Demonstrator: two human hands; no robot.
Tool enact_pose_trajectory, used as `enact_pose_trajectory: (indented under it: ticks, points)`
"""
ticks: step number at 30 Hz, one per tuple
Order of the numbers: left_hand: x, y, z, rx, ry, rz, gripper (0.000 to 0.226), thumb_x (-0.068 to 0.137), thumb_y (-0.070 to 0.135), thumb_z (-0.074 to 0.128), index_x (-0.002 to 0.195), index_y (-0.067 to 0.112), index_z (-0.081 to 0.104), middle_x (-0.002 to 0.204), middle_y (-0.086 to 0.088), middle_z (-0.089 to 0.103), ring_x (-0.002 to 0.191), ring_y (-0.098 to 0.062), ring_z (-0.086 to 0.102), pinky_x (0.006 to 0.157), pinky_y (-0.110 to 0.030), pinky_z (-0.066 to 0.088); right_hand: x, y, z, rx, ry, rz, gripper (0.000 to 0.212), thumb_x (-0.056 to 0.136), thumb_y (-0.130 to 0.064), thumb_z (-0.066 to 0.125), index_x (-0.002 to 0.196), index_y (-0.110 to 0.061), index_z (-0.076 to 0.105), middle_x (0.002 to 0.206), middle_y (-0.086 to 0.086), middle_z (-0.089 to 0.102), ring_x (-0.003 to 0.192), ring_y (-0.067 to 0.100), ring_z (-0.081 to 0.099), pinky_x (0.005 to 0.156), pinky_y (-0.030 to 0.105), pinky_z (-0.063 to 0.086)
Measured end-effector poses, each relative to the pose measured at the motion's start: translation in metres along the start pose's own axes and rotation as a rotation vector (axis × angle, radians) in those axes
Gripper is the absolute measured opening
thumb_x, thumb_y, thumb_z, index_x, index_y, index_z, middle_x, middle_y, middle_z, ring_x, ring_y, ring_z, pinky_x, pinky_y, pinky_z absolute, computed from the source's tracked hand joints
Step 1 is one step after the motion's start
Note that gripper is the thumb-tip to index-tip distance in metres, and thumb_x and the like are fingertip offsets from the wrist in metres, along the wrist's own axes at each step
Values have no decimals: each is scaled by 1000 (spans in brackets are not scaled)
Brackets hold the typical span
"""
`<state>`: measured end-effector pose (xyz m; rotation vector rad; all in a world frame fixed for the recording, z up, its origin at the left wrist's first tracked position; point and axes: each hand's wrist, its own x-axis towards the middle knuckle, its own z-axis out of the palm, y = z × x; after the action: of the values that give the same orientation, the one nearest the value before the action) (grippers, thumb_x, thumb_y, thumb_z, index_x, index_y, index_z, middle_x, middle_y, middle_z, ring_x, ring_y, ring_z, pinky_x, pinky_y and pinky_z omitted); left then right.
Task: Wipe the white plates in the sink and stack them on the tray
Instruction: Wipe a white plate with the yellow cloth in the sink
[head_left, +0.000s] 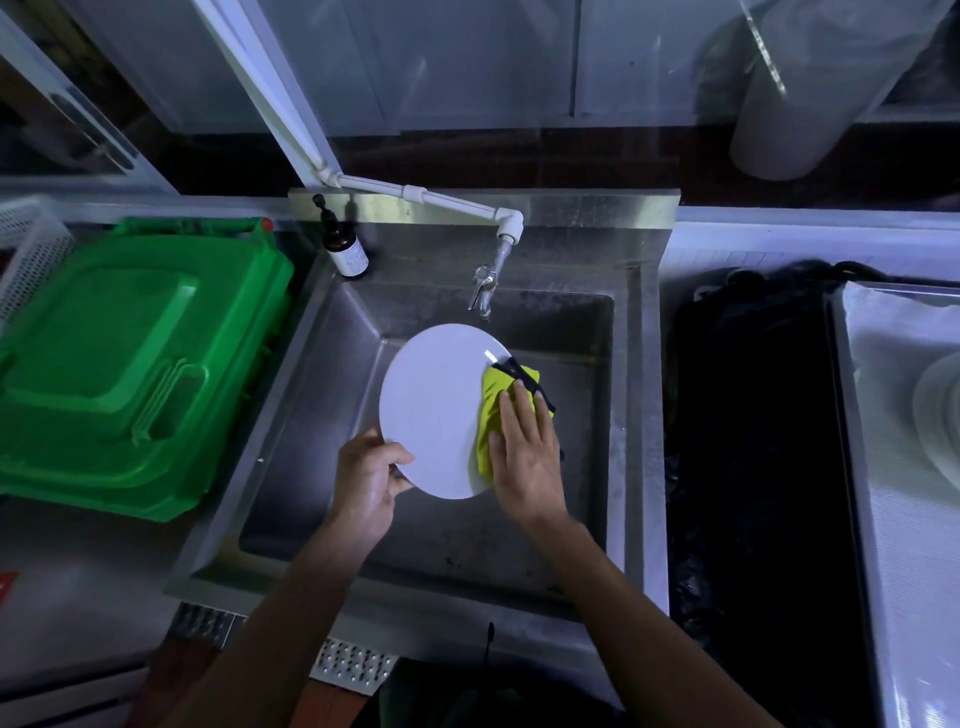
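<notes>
A round white plate (436, 405) is held over the steel sink (311, 374). My left hand (366, 483) grips its lower left rim, thumb on top and fingers underneath. My right hand (524, 457) lies flat with straight fingers on a yellow-green cloth with a black edge (496, 392), pressing it against the plate's right side. At the far right stands a tray (893, 364) lined with white, and white plates (940, 415) are stacked on it at the frame edge.
A tap (485, 283) hangs over the sink's back, fed by a white pipe. A brown pump bottle (345, 249) stands at the back left corner. A green plastic crate (130, 364) lies left of the sink, and a black bag (753, 441) fills the space between sink and tray.
</notes>
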<state>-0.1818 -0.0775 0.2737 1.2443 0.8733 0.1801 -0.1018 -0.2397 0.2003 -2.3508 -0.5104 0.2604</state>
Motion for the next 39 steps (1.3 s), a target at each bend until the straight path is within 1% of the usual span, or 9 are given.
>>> enact_pose_trajectory:
  ticks: [8, 14, 19, 23, 28, 30, 33, 36, 39]
  points:
    - [-6, -7, -6, 133, -138, -27, 39, 64, 7, 60, 98, 16, 78, 110, -10, 76, 105, -36, 69, 71, -40, 59, 28, 6, -13, -105, 2, -56, 55, 109, -31, 30, 160, -19, 14, 169, -2, 0, 156, 25, -5, 126, 51, 11]
    - [-8, -2, -6, 186, -212, -62, 46, 63, 6, 59, 107, 4, 70, 111, -19, 73, 108, -43, 66, 77, -50, 59, 38, -12, -25, -104, 43, -220, 55, 106, -15, 37, 159, -17, 24, 168, -3, 13, 156, 29, 6, 122, 53, 18]
    - [-10, 2, -1, 188, -229, -86, 53, 61, 3, 57, 113, -10, 63, 112, -39, 62, 101, -48, 62, 83, -55, 53, 33, -38, -26, -71, -29, -403, 58, 101, -15, 38, 158, -16, 28, 168, -4, 15, 155, 30, 9, 119, 54, 23]
    - [-8, 7, 1, 162, -248, -98, 55, 62, 2, 56, 115, -15, 58, 100, -29, 61, 95, -42, 59, 82, -50, 50, 22, -52, -23, -33, -96, -521, 64, 97, -24, 50, 158, -17, 29, 167, -4, 18, 155, 29, 10, 118, 54, 24]
    - [-5, 11, -3, 124, -244, -103, 65, 61, 1, 54, 123, -18, 47, 102, -24, 54, 97, -39, 53, 83, -48, 48, 8, -57, -13, 0, -109, -614, 68, 98, -42, 56, 157, -18, 31, 167, -3, 20, 155, 26, 10, 119, 52, 24]
    - [-6, 10, -4, 117, -237, -109, 62, 62, 1, 54, 122, -16, 51, 101, -25, 56, 95, -39, 57, 80, -45, 51, 7, -55, -11, -8, -114, -621, 69, 98, -39, 57, 158, -18, 30, 167, -4, 18, 156, 25, 9, 120, 51, 22]
    - [-8, 9, -5, 108, -223, -118, 50, 61, 2, 55, 111, -3, 63, 95, -22, 62, 89, -36, 62, 72, -40, 54, 14, -52, -12, -60, -142, -639, 73, 95, -22, 61, 159, -21, 26, 168, -6, 15, 156, 23, 5, 123, 51, 17]
    - [-9, 7, -6, 103, -200, -123, 44, 59, 2, 55, 101, -1, 66, 92, -22, 65, 88, -38, 63, 66, -36, 54, 27, -52, -17, -80, -128, -591, 67, 97, -23, 52, 159, -22, 26, 168, -5, 16, 156, 25, 5, 122, 53, 16]
    - [-9, 6, -5, 99, -162, -118, 53, 58, 1, 56, 110, -5, 65, 103, -30, 67, 97, -42, 63, 69, -38, 56, 39, -49, -20, -93, -89, -504, 55, 104, -33, 27, 158, -23, 27, 167, -5, 17, 156, 26, 6, 121, 53, 18]
